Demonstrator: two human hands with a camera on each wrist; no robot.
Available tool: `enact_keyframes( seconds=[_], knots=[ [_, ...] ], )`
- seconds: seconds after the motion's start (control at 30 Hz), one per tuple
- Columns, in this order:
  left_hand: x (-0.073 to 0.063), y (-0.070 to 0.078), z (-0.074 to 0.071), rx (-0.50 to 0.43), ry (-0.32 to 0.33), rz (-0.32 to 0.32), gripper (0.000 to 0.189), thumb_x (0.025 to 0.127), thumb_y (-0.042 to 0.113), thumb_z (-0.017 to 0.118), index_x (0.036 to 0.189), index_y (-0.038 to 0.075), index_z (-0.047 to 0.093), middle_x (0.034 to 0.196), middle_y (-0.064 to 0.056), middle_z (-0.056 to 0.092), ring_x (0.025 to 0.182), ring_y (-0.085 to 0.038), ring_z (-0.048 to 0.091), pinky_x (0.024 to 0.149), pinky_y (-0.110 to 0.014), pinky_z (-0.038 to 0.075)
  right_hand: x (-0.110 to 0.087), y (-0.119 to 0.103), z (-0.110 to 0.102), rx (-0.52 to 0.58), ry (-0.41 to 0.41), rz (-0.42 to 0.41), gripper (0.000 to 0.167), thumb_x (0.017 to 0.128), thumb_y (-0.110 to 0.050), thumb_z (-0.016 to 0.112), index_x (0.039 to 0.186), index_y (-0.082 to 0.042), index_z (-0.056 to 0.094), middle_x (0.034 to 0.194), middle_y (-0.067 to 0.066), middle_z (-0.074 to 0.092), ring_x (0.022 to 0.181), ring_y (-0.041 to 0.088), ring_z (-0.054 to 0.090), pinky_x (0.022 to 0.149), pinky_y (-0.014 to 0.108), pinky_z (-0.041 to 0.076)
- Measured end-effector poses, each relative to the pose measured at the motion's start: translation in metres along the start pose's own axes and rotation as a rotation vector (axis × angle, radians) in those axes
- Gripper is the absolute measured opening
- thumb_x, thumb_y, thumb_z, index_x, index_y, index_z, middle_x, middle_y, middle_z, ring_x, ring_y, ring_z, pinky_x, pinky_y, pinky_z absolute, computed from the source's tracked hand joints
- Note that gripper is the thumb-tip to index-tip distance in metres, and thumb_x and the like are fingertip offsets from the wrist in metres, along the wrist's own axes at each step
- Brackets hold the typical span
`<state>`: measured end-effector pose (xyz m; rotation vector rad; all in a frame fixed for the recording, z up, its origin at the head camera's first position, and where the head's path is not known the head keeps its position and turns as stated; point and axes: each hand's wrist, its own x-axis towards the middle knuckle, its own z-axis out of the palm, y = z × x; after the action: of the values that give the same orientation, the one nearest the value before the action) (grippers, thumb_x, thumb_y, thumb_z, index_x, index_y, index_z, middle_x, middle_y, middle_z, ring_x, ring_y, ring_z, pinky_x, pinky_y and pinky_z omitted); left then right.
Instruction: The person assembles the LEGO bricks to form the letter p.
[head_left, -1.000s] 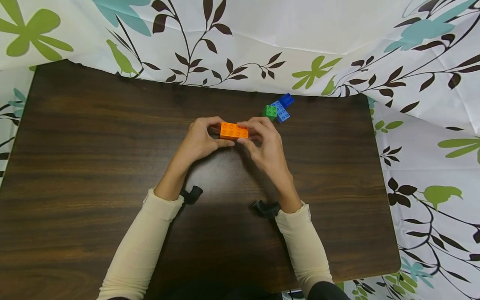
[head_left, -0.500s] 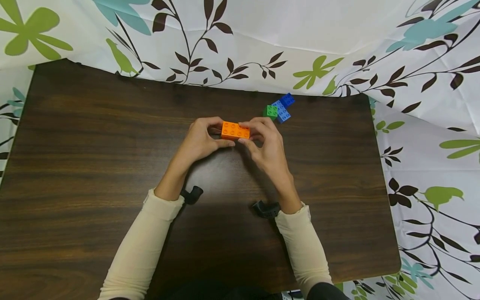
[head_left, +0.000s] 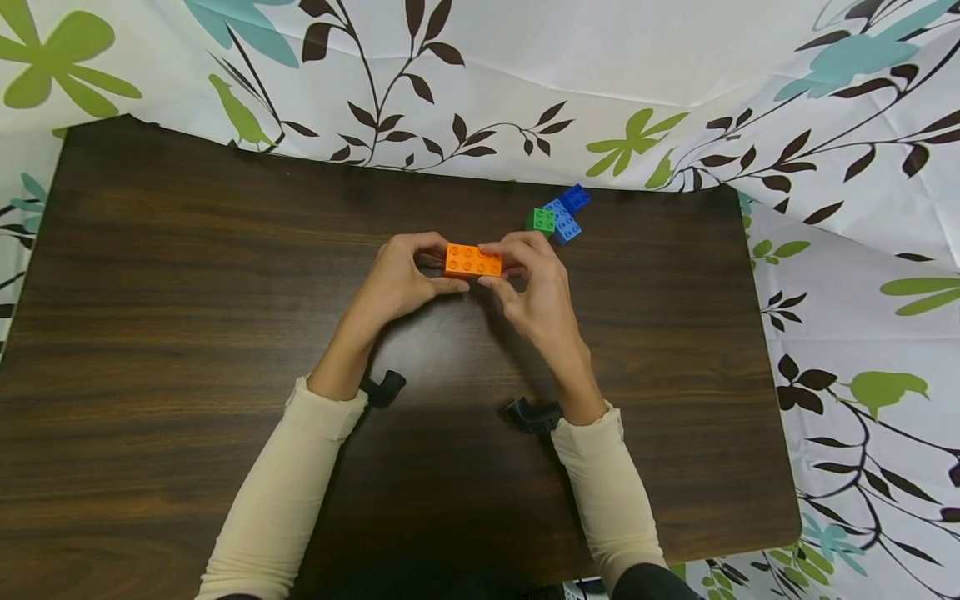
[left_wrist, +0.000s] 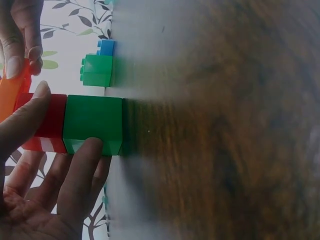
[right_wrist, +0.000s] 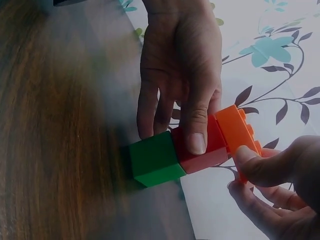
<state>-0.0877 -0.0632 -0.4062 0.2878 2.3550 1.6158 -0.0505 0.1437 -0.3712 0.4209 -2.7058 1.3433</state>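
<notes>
In the left wrist view my left hand [left_wrist: 55, 185] grips a short stack made of a green block [left_wrist: 93, 120] and a red block [left_wrist: 50, 122]. The green one is lowest, at the tabletop. An orange brick [head_left: 473, 260] with several studs lies across the red block and overhangs it to the right. Thumb and fingers of my right hand [head_left: 536, 292] pinch the orange brick's right part. My left thumb presses the red block in the right wrist view. Whether the orange brick sits fully down on the red cannot be told.
Beyond my right hand, near the table's back edge, a green block [head_left: 542, 221] stands beside a light blue brick [head_left: 566, 225] and a darker blue block [head_left: 575, 198]. A patterned curtain [head_left: 510, 75] borders the brown wooden table [head_left: 187, 317] at the back and right.
The orange brick has shifted very slightly to the right in the right hand's pinch. Both hands otherwise stay almost where they were, and the bricks at the back have not moved.
</notes>
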Motion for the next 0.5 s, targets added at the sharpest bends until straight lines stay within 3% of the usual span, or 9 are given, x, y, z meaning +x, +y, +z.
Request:
enact_keyframes(
  seconds=[0.5],
  knots=[
    [-0.0017,0.0015,0.0000,0.000,0.008,-0.015,0.035,0.082,0.011,0.095,0.110,0.002,0.077,0.114,-0.018,0.079,0.106,-0.033,0.073,0.097,-0.049,0.057,0.0038,-0.0025,-0.0004,-0.066,-0.032,0.028,0.032,0.089,0.003,0.084,0.121,0.001,0.078,0.122,0.021,0.063,0.095,0.031,0.066,0.088,0.042,0.065]
  ],
)
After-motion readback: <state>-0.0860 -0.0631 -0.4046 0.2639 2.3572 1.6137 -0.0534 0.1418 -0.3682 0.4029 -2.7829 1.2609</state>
